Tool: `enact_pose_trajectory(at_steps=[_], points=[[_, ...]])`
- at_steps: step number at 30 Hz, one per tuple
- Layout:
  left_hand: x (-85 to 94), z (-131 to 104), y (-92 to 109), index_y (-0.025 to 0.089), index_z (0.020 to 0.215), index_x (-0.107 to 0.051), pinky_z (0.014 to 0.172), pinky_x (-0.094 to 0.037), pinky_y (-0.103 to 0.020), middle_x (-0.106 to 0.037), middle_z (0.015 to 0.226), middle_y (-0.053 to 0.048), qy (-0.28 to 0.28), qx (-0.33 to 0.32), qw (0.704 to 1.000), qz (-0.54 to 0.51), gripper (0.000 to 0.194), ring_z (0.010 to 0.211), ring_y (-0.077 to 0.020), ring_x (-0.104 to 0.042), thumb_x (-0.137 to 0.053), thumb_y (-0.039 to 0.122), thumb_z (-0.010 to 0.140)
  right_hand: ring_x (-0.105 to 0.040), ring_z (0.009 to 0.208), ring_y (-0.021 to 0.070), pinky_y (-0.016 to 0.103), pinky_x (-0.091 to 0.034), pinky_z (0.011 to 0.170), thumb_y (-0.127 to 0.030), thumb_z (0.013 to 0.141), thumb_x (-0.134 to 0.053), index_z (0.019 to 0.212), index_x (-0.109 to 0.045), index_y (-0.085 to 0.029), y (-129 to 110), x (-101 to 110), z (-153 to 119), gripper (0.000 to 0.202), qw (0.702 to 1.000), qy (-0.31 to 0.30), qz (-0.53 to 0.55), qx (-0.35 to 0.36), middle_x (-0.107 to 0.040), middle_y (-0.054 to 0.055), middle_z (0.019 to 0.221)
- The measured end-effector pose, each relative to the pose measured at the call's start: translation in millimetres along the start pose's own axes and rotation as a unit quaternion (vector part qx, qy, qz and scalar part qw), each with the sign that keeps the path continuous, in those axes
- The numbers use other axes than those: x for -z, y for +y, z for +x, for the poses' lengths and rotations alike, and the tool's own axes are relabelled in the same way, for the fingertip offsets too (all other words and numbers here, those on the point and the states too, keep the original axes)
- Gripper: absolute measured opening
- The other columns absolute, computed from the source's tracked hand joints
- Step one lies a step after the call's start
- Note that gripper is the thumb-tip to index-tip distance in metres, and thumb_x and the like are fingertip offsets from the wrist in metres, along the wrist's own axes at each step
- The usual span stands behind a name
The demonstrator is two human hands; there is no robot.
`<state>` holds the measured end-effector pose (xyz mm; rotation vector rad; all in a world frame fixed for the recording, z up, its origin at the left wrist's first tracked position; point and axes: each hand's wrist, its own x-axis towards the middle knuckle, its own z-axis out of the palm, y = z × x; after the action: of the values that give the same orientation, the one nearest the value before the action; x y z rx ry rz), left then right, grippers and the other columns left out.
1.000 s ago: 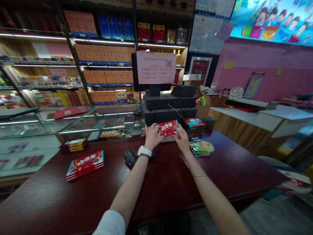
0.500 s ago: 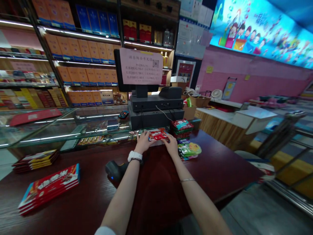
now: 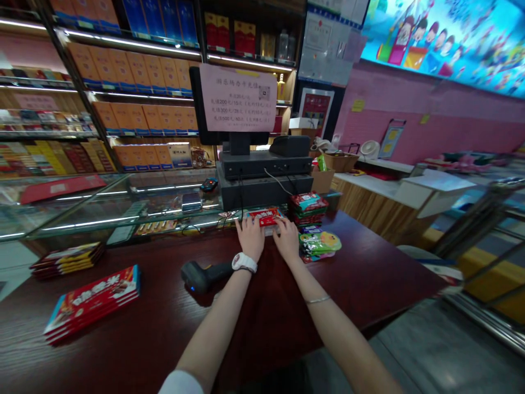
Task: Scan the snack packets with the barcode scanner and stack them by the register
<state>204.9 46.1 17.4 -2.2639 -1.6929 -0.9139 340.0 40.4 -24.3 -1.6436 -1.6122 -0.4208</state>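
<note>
A flat red candy packet (image 3: 266,216) with white lettering lies at the back of the dark counter, against the glass case. My left hand (image 3: 251,239) rests at its near left edge, fingers spread and stretched forward. At the right end of the packet, my right hand (image 3: 287,239) lies with fingers bent over its edge and the thumb apart. Both hands touch the packet from above; neither lifts it. Just right of my right hand are green snack bags (image 3: 318,243). A black handheld barcode scanner (image 3: 200,276) lies left of my left wrist.
Red packets (image 3: 94,301) are stacked at the left, with yellow-and-red packets (image 3: 69,258) behind them. More red-and-green packs (image 3: 308,205) are piled beside the dark register base (image 3: 266,189). The glass display case (image 3: 164,219) borders the counter's back left. The counter's right edge drops to the floor.
My left hand has shifted from the packet's left end to its near edge, its fingers now pointing forward. My right hand stays at the right end. The view has tilted slightly.
</note>
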Motion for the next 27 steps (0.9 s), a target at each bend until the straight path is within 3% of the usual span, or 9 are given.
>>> enact_pose_trajectory(at_steps=[8, 18, 27], points=[[-10.5, -22, 13, 0.008, 0.138, -0.049, 0.120, -0.018, -0.055, -0.050, 0.144, -0.018, -0.038, -0.017, 0.999, 0.010, 0.053, 0.135, -0.0327, -0.043, -0.049, 0.029, 0.089, -0.052, 0.120, 0.0277, 0.050, -0.027, 0.114, -0.014, 0.084, -0.048, 0.126, -0.058, -0.017, -11, 4, -5, 0.043, 0.997, -0.060, -0.048, -0.015, -0.060, 0.011, 0.130], [-20.8, -21, 9, 0.010, 0.147, -0.039, 0.121, -0.016, -0.054, -0.032, 0.157, -0.017, -0.069, -0.012, 0.998, 0.002, 0.061, 0.145, -0.0307, -0.030, -0.048, 0.031, 0.090, -0.039, 0.136, 0.0282, 0.056, -0.021, 0.116, -0.012, 0.080, -0.046, 0.141, -0.045, -0.018, -7, -1, -6, 0.061, 0.990, -0.123, -0.058, -0.026, -0.043, 0.012, 0.151], [-23.0, -22, 6, 0.010, 0.149, -0.035, 0.121, -0.016, -0.054, -0.026, 0.159, -0.014, -0.078, -0.012, 0.997, 0.002, 0.064, 0.146, -0.0324, -0.027, -0.047, 0.030, 0.090, -0.037, 0.137, 0.0277, 0.056, -0.022, 0.116, -0.013, 0.080, -0.044, 0.144, -0.043, -0.018, -7, -1, -6, 0.064, 0.989, -0.130, -0.068, -0.025, -0.040, 0.010, 0.153]])
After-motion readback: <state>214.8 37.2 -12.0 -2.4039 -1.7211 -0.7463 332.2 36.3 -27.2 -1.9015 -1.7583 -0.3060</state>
